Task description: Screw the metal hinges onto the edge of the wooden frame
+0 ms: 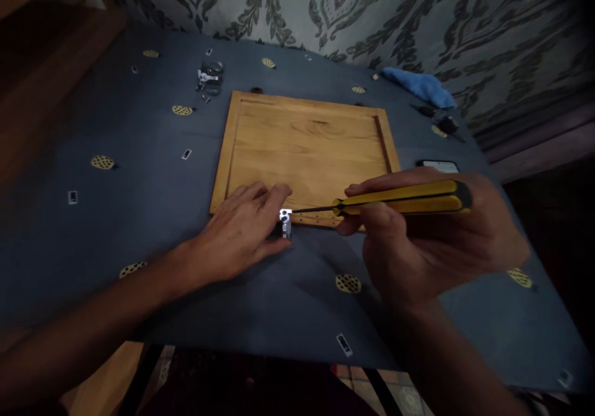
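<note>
A wooden cabinet door (297,149) with a raised frame lies flat on the table. At its near edge sits a shiny metal hinge (285,216). My left hand (246,224) rests over the door's near left part, its fingers and thumb closed around the hinge from the left. In my right hand (413,242) is a screwdriver (400,199) with a yellow and black handle, held nearly level. The screwdriver's tip reaches left to the hinge; whether it sits in a screw I cannot tell. Small dark holes run along the door's edge right of the hinge.
Several metal hinge parts (209,78) lie at the back left of the patterned grey-blue tablecloth (139,217). To the right are a blue cloth (418,86), a dark tool (444,121) and a phone (439,166). A wooden cabinet (83,38) stands at the left; a patterned wall is behind.
</note>
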`<state>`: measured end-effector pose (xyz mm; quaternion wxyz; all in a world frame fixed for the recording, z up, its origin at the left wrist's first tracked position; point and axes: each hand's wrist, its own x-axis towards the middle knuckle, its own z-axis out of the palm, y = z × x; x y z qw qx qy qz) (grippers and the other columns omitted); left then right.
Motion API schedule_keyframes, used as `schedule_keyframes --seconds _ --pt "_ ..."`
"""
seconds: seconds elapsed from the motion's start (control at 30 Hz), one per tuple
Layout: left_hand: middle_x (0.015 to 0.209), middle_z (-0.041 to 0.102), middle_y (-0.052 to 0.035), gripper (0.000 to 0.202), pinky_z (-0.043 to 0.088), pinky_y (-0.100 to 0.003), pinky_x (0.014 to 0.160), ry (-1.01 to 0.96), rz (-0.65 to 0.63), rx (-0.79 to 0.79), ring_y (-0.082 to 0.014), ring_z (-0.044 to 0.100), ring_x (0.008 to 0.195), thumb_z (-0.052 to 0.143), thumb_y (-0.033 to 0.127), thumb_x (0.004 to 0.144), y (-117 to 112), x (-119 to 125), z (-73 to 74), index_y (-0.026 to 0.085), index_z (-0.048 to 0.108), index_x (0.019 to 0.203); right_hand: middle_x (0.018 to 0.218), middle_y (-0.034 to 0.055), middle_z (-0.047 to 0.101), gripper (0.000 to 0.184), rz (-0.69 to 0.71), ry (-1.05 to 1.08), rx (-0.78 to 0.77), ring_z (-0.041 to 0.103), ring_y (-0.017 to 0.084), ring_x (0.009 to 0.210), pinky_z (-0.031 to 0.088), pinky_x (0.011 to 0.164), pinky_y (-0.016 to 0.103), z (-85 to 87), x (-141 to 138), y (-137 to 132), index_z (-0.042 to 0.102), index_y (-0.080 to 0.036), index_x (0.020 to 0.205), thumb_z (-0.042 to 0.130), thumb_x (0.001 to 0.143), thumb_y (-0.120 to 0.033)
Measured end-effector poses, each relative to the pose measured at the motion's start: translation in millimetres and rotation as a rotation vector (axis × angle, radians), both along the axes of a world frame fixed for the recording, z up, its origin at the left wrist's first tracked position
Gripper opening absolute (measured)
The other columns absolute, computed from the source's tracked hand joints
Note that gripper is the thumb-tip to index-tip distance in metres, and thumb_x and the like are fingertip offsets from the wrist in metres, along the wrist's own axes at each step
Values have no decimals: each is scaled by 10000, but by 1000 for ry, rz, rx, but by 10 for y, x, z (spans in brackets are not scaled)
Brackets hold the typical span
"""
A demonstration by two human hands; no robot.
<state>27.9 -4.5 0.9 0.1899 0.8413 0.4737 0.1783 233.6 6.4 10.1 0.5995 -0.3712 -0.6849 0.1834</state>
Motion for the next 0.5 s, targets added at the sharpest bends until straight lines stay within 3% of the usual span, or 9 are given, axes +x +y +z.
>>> schedule_keyframes --seconds 0.1,0.27,0.5 --pt "1118 704 -86 562 549 -439 935 10 9 -3 -309 659 1101 823 294 866 -4 -1 -1 201 506 1321 853 -18 745 131 -25 32 86 707 164 656 584 553 332 8 -37 16 750 -289 977 827 890 -229" --pt "1114 703 -81 548 548 -439 941 -6 1 8 -310 658 1116 815 288 875 -5 11 -3 203 502 1317 844 -21 741 116 80 -49 13 713 151 670 604 582 303 -1 -39 25 749 -269 986 830 903 -279" --pt "1134 708 -91 552 548 -440 949 18 7 0 -313 660 1119 834 275 863 -7 19 21 186 516 1305 865 -25 753 164 95 -23 -37 713 149 668 604 605 303 -14 -42 9 750 -267 976 866 867 -232"
